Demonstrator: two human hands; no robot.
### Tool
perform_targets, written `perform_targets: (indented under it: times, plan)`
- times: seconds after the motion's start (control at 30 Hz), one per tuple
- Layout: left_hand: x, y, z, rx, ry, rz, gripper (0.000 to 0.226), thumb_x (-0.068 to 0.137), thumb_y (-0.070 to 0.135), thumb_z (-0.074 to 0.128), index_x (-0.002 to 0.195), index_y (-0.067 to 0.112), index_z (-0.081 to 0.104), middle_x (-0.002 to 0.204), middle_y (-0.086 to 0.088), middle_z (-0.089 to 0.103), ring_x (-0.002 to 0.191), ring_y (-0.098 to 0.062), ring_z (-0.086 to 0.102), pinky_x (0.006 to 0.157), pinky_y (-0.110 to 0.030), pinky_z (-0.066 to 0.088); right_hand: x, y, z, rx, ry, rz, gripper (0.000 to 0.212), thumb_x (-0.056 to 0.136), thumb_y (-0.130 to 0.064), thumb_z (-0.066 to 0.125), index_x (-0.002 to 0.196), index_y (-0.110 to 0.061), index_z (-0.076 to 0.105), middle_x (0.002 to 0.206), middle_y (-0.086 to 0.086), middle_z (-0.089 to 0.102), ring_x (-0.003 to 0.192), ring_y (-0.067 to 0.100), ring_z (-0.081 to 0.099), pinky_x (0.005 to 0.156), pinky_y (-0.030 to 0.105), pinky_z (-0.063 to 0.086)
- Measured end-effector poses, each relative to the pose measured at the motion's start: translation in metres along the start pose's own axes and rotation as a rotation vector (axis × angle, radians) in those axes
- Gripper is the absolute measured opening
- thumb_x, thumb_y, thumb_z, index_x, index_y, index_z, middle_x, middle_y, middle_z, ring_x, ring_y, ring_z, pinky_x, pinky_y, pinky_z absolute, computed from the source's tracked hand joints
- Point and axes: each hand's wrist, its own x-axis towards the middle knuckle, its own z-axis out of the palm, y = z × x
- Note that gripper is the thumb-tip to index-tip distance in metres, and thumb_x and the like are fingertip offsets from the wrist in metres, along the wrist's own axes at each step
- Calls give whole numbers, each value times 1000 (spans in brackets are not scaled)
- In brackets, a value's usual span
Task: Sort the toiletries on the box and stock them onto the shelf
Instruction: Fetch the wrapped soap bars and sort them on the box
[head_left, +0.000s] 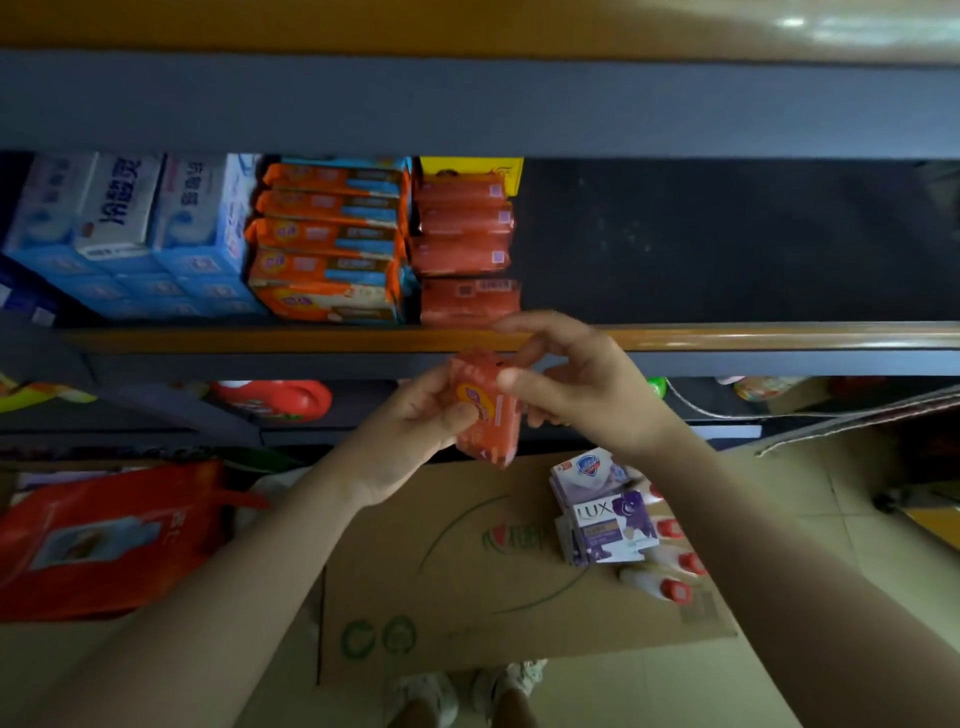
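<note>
My left hand grips an orange soap pack from the left, held upright just below the shelf's front edge. My right hand touches the pack's top right with thumb and fingertips. On the shelf behind, a stack of matching orange-red soap packs stands beside orange-and-blue packs and blue-white boxes. On the cardboard box below lie purple LUX soap boxes, a white-and-blue soap box and white bottles with red caps.
The shelf's right half is dark and bare. A red bag lies at the lower left. A red detergent bottle sits on the lower shelf. My feet stand on the tiled floor in front of the box.
</note>
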Motion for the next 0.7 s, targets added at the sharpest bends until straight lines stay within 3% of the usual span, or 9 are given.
perform_targets:
  times: [0.07,0.17,0.27,0.33,0.4,0.57,0.7]
  plan:
    - [-2,2,-1,35,8,-22,68,58,52,81,118,29,57,111,8,68,109,-12,60,84,-27,51,2,3,-3,-204,2,-150,23,83,-24,67,104,-16,64,85,10,68,59,20,66,53,22,53]
    - [-5,5,-3,48,-19,-47,73,58,51,81,120,26,53,111,7,68,109,-12,61,83,-26,51,3,5,-6,-313,67,-250,15,89,-19,58,85,-9,68,70,5,67,53,9,62,52,18,49]
    - [-7,6,-5,19,-69,-52,70,59,46,83,120,25,57,111,4,68,109,-14,60,85,-26,50,2,0,-1,-30,35,-13,21,94,-7,51,76,-3,63,60,4,61,47,7,55,48,17,41]
    - [-8,5,-5,-10,-87,-50,58,58,43,83,112,31,65,108,6,69,106,-11,62,84,-25,50,0,-1,5,193,21,176,23,94,-7,49,74,-5,60,56,3,58,45,9,53,48,22,37]
    - [-10,4,-6,-17,-86,-41,53,57,43,84,107,36,68,106,8,70,103,-9,63,83,-23,51,0,1,10,271,20,246,23,93,-11,50,73,-6,59,53,1,57,45,11,52,48,21,37]
    - [-18,-1,-8,-15,-18,-45,69,52,47,85,113,27,61,101,8,71,97,-9,65,78,-23,52,-3,4,22,334,70,266,22,93,-12,51,72,-10,58,58,1,55,52,11,49,53,24,37]
    - [-31,-2,-11,-11,144,-71,80,42,58,85,110,24,59,94,9,72,89,-7,67,71,-23,54,-7,8,39,72,151,67,18,90,-10,58,77,-22,61,75,-8,61,70,4,58,68,25,49]
